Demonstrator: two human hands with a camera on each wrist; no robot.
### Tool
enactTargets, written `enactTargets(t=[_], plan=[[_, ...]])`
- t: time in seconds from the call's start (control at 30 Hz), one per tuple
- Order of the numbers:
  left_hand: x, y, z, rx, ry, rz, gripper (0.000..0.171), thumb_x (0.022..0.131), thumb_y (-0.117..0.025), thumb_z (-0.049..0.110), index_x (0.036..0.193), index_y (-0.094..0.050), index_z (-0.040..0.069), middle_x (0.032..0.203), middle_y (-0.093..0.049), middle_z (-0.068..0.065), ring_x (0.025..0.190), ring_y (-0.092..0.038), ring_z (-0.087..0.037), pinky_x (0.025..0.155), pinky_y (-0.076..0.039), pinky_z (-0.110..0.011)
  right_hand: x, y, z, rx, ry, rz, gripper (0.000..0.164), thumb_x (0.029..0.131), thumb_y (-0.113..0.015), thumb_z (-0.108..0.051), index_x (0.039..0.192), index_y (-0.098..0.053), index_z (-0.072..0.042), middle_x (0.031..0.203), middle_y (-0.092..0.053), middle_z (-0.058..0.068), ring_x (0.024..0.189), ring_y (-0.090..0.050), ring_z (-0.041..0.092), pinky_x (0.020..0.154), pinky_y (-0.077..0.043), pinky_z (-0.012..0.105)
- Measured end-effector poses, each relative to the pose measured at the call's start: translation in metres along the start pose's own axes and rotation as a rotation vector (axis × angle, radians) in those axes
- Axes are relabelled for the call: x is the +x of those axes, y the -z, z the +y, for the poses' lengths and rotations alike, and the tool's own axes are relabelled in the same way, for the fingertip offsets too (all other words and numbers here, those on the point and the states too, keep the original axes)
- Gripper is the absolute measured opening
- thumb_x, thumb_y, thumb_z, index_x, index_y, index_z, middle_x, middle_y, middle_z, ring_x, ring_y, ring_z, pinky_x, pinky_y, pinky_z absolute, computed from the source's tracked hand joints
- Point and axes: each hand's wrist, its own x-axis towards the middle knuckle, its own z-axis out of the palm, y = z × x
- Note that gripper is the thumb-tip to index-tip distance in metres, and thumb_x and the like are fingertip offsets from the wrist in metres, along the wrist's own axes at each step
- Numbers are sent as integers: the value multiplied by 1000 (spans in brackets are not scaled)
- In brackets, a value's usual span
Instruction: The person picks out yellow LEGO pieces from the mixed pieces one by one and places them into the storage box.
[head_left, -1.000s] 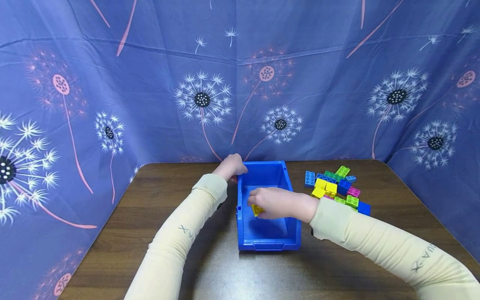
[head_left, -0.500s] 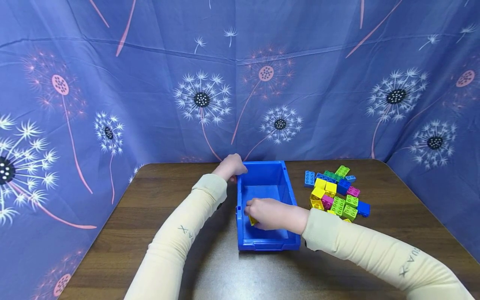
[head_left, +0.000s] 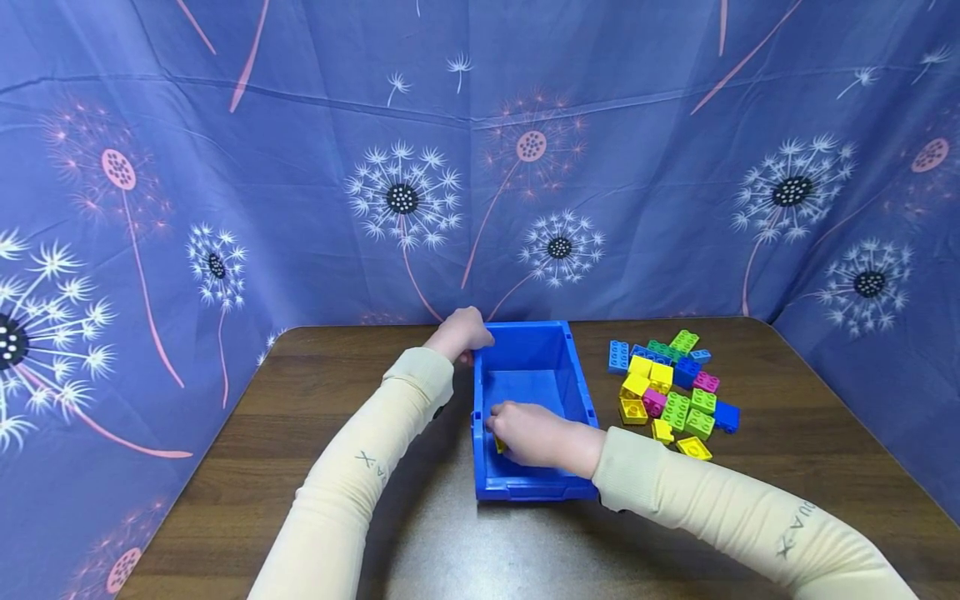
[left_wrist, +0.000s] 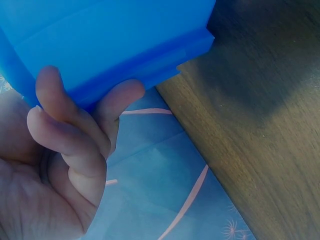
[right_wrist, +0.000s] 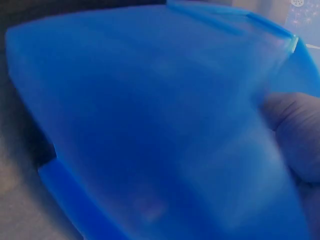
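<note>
A blue open-topped plastic bin (head_left: 536,493) stands on the wooden table. My left hand (head_left: 463,332) grips its far left corner; in the left wrist view, curled fingers (left_wrist: 62,142) press against the bin's outer wall. Inside the bin, my right hand (head_left: 534,433) pinches a yellow toy building brick (head_left: 499,445), mostly covered by the fingers, close to the left wall. The right wrist view is blurred and holds mainly the bin's wall (right_wrist: 150,110) and part of the hand; the brick does not show there.
Right of the bin lies a loose group of toy bricks: yellow (head_left: 662,377), lime green (head_left: 676,411), magenta (head_left: 654,403) and blue (head_left: 726,417). A dandelion-patterned cloth (head_left: 637,100) hangs behind the table (head_left: 337,367).
My right hand has moved left and nearer to me inside the bin with the yellow brick, uncovering more bricks on the right. The left hand stays at the bin's corner.
</note>
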Motion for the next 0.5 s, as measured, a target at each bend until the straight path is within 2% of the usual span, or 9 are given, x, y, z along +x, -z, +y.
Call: enactTargets(t=[0.1, 0.23, 0.5], plan=[[-1, 0, 0, 3, -1, 8, 28, 89, -60, 23, 103, -59, -1, 64, -64, -13, 62, -69, -26, 65, -57, -37, 0, -3, 0, 12, -16, -3, 26, 84, -71, -17, 108, -68, -7, 91, -66, 5, 78, -65, 13, 71, -56, 26], [-1, 0, 1, 15, -6, 12, 31, 89, -60, 24, 106, -58, -1, 66, -65, -13, 63, -70, -25, 64, -57, -35, 0, -8, -1, 1, -28, 3, 20, 84, -71, -16, 101, -69, -7, 86, -65, 5, 74, -63, 13, 68, -56, 27], [-2, 0, 2, 11, 2, 7, 33, 90, -60, 24, 110, -56, -1, 68, -65, -14, 68, -71, -28, 69, -57, -37, 2, -16, -1, -2, -66, 20, 20, 84, -71, -17, 100, -69, -6, 86, -66, 6, 77, -66, 17, 71, -56, 30]])
